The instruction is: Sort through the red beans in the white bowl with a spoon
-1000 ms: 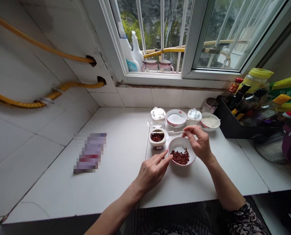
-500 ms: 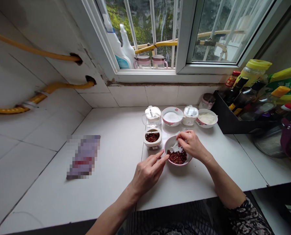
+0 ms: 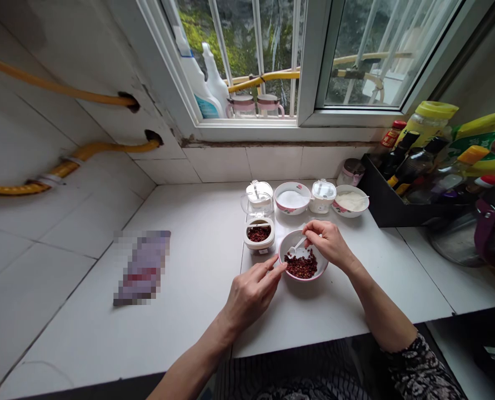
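A white bowl with a pink rim (image 3: 283, 244) stands on the counter, with dark red dried peppercorns (image 3: 302, 268) in its lower part. My left hand (image 3: 255, 289) has its thumb and fingertips at the bowl's left rim, steadying it. Between thumb and fingers my right hand (image 3: 328, 241) pinches a small white spoon (image 3: 299, 244), whose scoop end is inside the bowl above the peppercorns. Just left of the bowl is a square seasoning jar (image 3: 259, 248) with its clear lid (image 3: 250, 205) flipped up and similar dark red peppercorns inside.
Behind stand another white seasoning jar (image 3: 260, 191), a bowl of white grains (image 3: 293, 198), a lidded jar (image 3: 323, 195) and a bowl of off-white powder (image 3: 350, 201). A black bin (image 3: 401, 214) of bottles is at right. A blurred purple packet (image 3: 143, 269) lies left.
The spoon has shifted slightly up and left within the bowl, and my right hand's fingers have moved with it. My left hand stays at the rim.
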Demonstrator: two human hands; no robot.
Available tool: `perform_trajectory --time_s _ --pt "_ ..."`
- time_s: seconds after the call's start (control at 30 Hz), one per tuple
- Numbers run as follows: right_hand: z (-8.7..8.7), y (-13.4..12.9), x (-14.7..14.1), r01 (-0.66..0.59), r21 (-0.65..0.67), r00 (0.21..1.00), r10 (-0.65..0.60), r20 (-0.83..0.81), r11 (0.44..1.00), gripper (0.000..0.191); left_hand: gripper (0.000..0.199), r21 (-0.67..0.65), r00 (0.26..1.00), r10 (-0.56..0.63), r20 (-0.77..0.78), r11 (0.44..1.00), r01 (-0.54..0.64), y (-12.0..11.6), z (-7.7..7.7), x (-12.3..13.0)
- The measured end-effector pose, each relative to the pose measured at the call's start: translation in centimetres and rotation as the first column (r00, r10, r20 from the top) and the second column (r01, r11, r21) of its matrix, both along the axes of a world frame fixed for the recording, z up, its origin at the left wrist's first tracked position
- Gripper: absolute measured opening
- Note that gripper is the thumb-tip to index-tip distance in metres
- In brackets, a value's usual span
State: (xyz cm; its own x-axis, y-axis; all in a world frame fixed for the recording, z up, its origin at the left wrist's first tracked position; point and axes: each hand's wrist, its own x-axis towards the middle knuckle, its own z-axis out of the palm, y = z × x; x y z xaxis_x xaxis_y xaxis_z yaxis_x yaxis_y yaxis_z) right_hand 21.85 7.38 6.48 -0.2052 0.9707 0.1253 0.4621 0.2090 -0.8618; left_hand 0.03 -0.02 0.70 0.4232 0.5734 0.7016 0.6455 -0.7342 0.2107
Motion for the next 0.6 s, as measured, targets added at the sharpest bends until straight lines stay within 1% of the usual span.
perform_trajectory --time_s 0.17,0.33,0.43,0.6 --pt "-0.2 0.3 0.1 0.000 -0.134 0.984 -0.024 -0.178 0.991 0.012 0.028 0.011 1.000 -0.002 0.003 1.000 0.002 0.0 0.0 0.0" --pt "0.2 0.8 0.6 -0.039 -0.205 0.927 -0.041 -0.374 0.978 0.013 0.028 0.011 1.000 0.000 0.006 1.000 0.000 0.0 0.0 0.1" --pt "0.2 1.1 0.8 -0.032 -0.208 0.914 -0.055 -0.401 0.978 0.014 0.027 0.009 1.000 0.001 0.003 1.000 -0.001 0.0 0.0 0.1" --pt "-0.2 1.2 0.8 -0.009 -0.204 0.918 -0.073 -0.389 0.979 0.014 0.029 0.006 1.000 -0.004 0.007 1.000 0.004 0.0 0.1 0.0"
